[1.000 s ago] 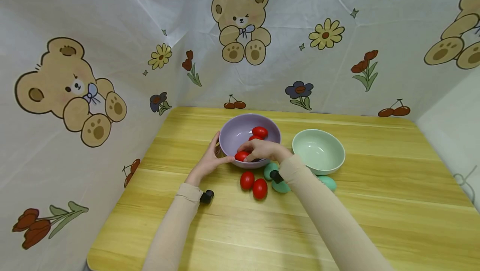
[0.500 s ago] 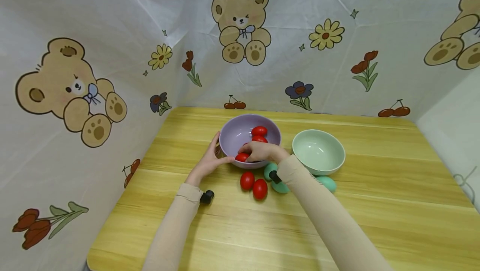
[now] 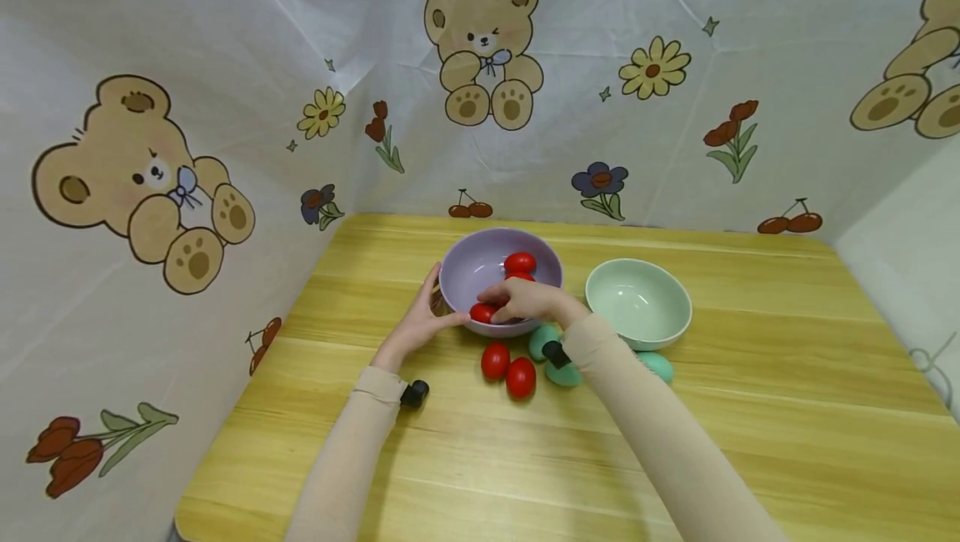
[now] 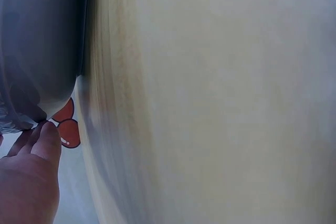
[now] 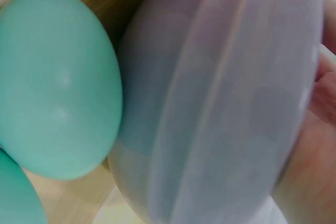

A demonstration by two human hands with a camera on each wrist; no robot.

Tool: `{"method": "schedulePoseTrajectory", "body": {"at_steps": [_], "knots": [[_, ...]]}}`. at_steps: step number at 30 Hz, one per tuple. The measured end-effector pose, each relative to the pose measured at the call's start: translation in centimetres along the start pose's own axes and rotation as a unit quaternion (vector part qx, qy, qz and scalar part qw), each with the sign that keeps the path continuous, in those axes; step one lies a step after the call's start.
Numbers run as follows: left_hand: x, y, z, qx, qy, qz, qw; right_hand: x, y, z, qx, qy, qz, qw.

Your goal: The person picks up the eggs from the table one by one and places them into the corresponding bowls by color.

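Little has shifted over the past second: the right hand (image 3: 528,302) has stayed over the near rim of the lilac bowl (image 3: 459,278), its wrist drawn slightly to the right, and the red egg (image 3: 482,312) under its fingertips remains just inside that rim. The egg is pinched between curled fingers, low in the bowl, apparently so that it can be set down rather than dropped. The bowl is steadied by the left hand (image 3: 417,323), whose thumb and fingers are curved against its outer wall; the left wrist view shows fingertips (image 4: 44,132) pressed to the bowl's underside. Two more red eggs (image 3: 520,263) are seen deeper in the bowl. On the wooden table (image 3: 750,409), two loose red eggs (image 3: 508,368) lie just in front of the bowl, with teal eggs (image 3: 657,366) partly hidden beneath the right forearm. A mint-green bowl (image 3: 638,302) stands to the right, holding nothing. A bear-print cloth (image 3: 225,67) is hung round the scene.
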State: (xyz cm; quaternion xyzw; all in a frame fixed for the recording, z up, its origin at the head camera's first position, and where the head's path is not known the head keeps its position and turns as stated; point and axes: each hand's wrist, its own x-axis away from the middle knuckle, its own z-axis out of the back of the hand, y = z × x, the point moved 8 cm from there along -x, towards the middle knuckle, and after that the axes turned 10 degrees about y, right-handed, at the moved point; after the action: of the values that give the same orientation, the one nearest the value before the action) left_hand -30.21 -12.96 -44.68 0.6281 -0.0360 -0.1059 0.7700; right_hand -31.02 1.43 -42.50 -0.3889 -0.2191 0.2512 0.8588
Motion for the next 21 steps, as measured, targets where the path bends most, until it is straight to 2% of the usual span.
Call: {"method": "schedulePoseTrajectory", "body": {"at_steps": [6,12,21], "knots": [[0.0,0.1,0.0,-0.001,0.0,-0.001,1.0,0.8,-0.1,0.8,-0.02,-0.007,0.004,1.0],[-0.1,0.1,0.0,0.002,0.001,-0.003,1.0,1.7,-0.3,1.8,-0.077,0.01,0.009,0.997],[0.0,0.1,0.0,-0.003,0.004,0.001,1.0,2.7,-0.2,2.9,-0.169,0.039,0.041,0.984]]}}
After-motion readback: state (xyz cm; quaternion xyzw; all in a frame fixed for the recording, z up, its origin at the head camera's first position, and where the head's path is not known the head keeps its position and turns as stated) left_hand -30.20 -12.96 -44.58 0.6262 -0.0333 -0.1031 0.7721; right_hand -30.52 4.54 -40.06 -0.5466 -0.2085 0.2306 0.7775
